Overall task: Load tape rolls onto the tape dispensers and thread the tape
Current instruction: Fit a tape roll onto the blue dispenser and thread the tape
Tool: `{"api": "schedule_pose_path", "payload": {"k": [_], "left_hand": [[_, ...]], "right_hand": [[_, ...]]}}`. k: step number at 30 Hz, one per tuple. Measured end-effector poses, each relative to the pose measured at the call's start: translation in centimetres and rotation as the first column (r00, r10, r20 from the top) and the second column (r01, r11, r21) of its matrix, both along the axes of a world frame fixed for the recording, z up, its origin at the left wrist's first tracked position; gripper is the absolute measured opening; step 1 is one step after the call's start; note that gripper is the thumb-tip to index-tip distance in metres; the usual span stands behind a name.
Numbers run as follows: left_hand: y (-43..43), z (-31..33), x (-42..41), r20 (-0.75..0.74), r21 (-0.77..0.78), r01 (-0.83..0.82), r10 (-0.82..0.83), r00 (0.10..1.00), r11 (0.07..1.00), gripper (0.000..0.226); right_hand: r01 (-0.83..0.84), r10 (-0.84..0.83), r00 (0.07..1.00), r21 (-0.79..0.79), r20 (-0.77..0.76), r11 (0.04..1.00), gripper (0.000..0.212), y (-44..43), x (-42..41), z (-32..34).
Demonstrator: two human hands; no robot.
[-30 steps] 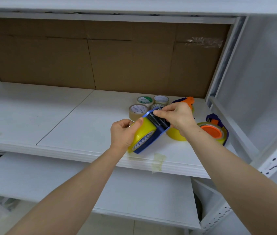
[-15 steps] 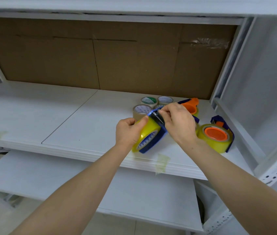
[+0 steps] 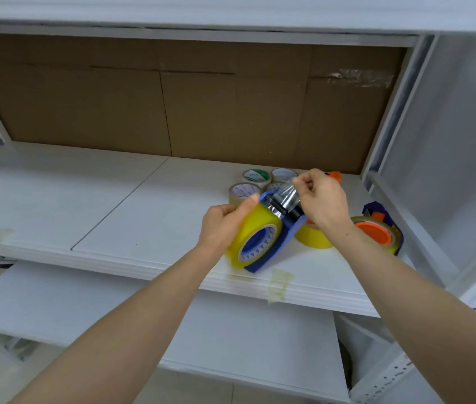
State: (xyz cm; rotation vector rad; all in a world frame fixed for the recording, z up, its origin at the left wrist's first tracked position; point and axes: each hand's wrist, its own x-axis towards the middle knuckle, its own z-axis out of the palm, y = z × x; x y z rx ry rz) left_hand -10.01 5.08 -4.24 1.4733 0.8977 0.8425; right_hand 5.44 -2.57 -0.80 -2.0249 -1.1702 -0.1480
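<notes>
left hand (image 3: 225, 223) wraps yellow roll (image 3: 252, 233), keeps blue dispenser (image 3: 277, 243) still | right hand (image 3: 322, 201) pinches clear tape end (image 3: 287, 196) up (to thread it, probably)

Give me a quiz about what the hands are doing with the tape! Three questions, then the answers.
1. True or false: the left hand grips the yellow tape roll in the blue dispenser.
2. What does the right hand pinch? A) clear tape end B) orange cap C) cardboard
3. How many small rolls stand behind the hands on the shelf?
Key: 1 true; 2 A; 3 four.
</notes>
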Motion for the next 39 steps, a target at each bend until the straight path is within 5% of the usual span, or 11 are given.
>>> {"api": "schedule_pose_path", "payload": {"k": [5,12,16,22,28,33,36,39], "left_hand": [[0.3,-0.6,-0.7,0.042,-0.036,0.089,-0.087,0.995,0.995,0.020],[0.6,-0.6,-0.7,0.024,0.011,0.061,-0.061,0.998,0.998,0.030],[0.3,-0.3,-0.3,0.017,0.020,0.078,-0.079,0.997,0.997,0.041],[-0.1,0.4,-0.5,0.019,0.003,0.175,-0.175,0.984,0.985,0.017],[-0.3,0.1,-0.7,0.032,0.021,0.055,-0.056,0.998,0.998,0.038],[-0.4,1.0,-1.0,0.106,-0.075,0.016,-0.008,0.994,0.997,0.023],[-0.5,0.3,-1.2,0.149,-0.088,-0.055,0.068,0.986,0.995,0.021],[-0.7,0.1,-1.1,0.229,-0.144,-0.119,0.150,0.962,0.982,0.021]], "right_hand": [[-0.006,0.006,0.999,-0.003,0.052,1.000,0.027,0.4,0.0,-0.4],[-0.026,0.007,0.988,0.116,0.155,0.993,0.023,0.4,-1.1,-0.3],[0.016,-0.014,1.000,0.148,-0.015,0.989,0.024,0.9,0.4,0.4],[0.055,-0.035,0.988,0.125,-0.152,0.991,0.023,1.5,2.0,0.8],[0.095,-0.058,0.972,0.155,-0.226,0.983,0.023,1.3,2.8,1.3],[0.102,-0.050,0.931,0.126,-0.361,0.987,0.018,1.6,3.7,1.5],[0.097,-0.030,0.863,0.107,-0.504,0.990,0.020,1.1,3.1,1.3],[0.141,0.007,0.616,0.119,-0.788,0.983,0.021,1.2,2.5,0.0]]}}
